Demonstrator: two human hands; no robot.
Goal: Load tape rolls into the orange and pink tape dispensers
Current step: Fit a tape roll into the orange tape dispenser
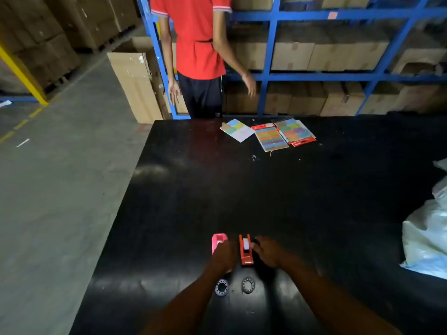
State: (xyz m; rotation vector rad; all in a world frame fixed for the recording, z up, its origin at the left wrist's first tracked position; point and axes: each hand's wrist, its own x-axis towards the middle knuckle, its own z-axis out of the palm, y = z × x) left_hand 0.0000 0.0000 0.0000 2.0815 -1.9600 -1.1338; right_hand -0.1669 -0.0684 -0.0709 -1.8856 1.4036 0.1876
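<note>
Two small ring-shaped cores (248, 285) lie nearest on the broad black table (242, 184). Left hand (223, 256) covers the pink plastic tape dispenser (218, 241), grip unclear; right hand (267, 252) touches the orange plastic tape dispenser (246, 250), which holds a pale tape roll (246, 244).

Black table (193, 184): pink dispenser (217, 239), orange dispenser (246, 256), two rings (248, 285) (near edge), sticky-note packs (273, 139)

The table (290, 194) is black and smooth with a dull sheen. Both dispensers, pink (217, 239) and orange (246, 256), look like glossy plastic. Boxes (292, 56) are matt cardboard; the floor (48, 189) is rough grey concrete.
</note>
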